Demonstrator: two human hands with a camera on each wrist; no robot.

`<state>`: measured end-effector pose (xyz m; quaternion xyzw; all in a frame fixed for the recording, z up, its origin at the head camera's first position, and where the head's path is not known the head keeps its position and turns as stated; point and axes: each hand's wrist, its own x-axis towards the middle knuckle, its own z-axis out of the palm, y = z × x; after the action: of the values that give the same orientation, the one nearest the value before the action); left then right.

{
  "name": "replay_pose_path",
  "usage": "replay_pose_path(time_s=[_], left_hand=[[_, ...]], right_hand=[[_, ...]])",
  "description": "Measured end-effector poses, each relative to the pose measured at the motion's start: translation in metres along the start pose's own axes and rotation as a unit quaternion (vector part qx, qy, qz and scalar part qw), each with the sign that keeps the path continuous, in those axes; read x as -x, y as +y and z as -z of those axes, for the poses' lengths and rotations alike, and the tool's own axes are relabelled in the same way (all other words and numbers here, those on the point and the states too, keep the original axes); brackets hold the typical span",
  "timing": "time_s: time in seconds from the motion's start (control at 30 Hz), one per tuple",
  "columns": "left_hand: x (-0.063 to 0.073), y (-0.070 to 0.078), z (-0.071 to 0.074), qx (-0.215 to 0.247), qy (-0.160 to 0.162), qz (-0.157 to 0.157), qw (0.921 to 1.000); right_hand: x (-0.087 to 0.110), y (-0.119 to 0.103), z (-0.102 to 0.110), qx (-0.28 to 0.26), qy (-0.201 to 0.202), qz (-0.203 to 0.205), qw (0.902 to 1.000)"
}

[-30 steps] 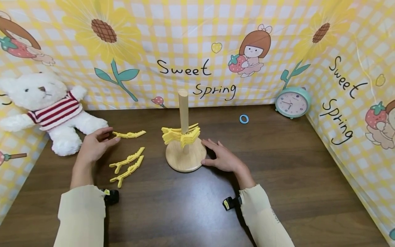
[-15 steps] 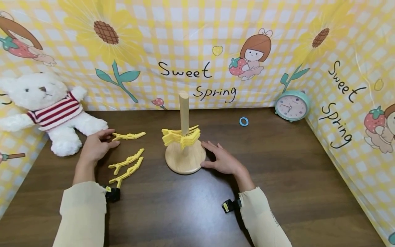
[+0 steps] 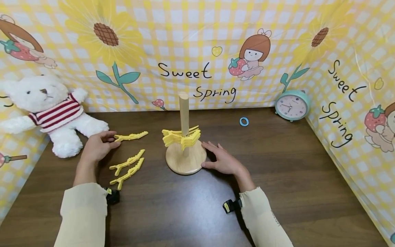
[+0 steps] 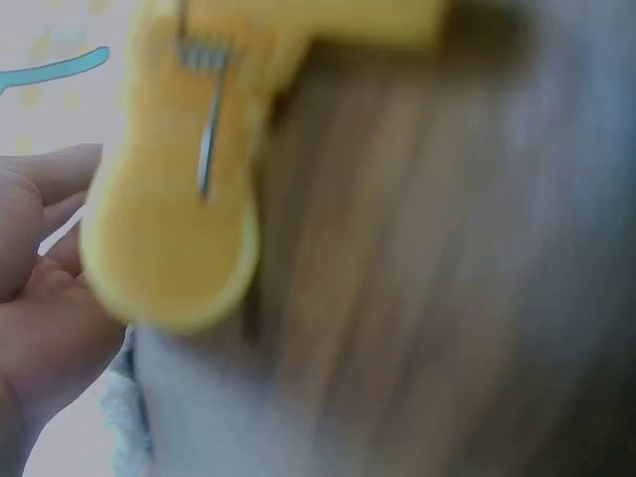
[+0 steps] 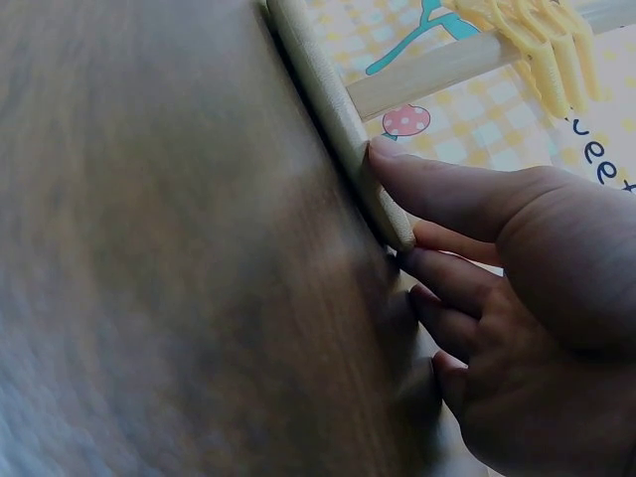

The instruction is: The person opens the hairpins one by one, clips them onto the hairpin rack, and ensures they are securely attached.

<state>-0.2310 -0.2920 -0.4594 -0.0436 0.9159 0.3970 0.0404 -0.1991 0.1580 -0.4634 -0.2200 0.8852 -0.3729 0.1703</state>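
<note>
In the head view, my left hand [image 3: 98,148] is at the left, its thumb and fingertips pinching the forked end of a yellow alligator hair clip [image 3: 131,136]. Two more such clips, a middle one [image 3: 128,162] and a near one [image 3: 127,174], lie below it on the table. The left wrist view has a blurred yellow clip [image 4: 174,229] with a metal spring close to the lens. At centre stands a wooden post [image 3: 184,113] on a round base [image 3: 185,164]; several yellow clips [image 3: 182,137] are clamped round the post. My right hand [image 3: 223,159] touches the base's right rim with thumb and fingertips.
A white teddy bear [image 3: 58,113] in a striped top sits at the back left, close to my left hand. A blue ring [image 3: 244,121] lies behind and right of the stand. A green alarm clock [image 3: 291,106] stands at the back right, before the patterned cloth [image 3: 191,44].
My left hand has lowered and closed in on the far clip's end, and that clip has shifted slightly right with it. My right hand stays at the base.
</note>
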Motion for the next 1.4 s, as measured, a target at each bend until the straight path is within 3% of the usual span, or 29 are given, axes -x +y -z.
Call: replay_pose_path(time_s=[0.23,0.43,0.7,0.83,1.0,1.1,1.17,1.3,1.4], left_hand=[[0.003,0.006,0.008,-0.001,-0.036,-0.008,0.9993],[0.007,0.010,0.005,0.025,-0.036,-0.032,0.9985],[0.016,0.022,-0.002,0.092,0.029,-0.050,0.9940],[0.016,0.030,-0.009,0.138,0.067,-0.060,0.9864],[0.017,0.041,-0.014,0.194,0.092,-0.077,0.9736],[0.021,0.049,-0.016,0.239,0.092,-0.103,0.9611],[0.024,0.055,-0.017,0.282,0.091,-0.129,0.9464],[0.027,0.068,-0.021,0.355,0.100,-0.192,0.9096],[0.028,0.078,-0.022,0.372,0.108,-0.225,0.8940]], right_hand=[[-0.002,-0.001,-0.001,-0.005,0.002,0.004,1.0000],[-0.001,-0.001,-0.003,-0.014,0.001,-0.002,0.9999],[0.002,-0.001,-0.002,-0.009,-0.001,0.004,0.9999],[0.002,0.000,-0.002,-0.012,0.001,-0.007,0.9999],[0.002,0.001,-0.003,-0.010,0.001,-0.015,0.9998],[0.002,0.001,-0.004,-0.011,0.000,-0.014,0.9999],[0.002,0.001,-0.003,-0.011,0.001,-0.012,0.9999],[0.001,0.000,-0.002,-0.006,0.001,-0.008,0.9999],[0.000,0.000,-0.001,-0.003,-0.002,-0.005,1.0000]])
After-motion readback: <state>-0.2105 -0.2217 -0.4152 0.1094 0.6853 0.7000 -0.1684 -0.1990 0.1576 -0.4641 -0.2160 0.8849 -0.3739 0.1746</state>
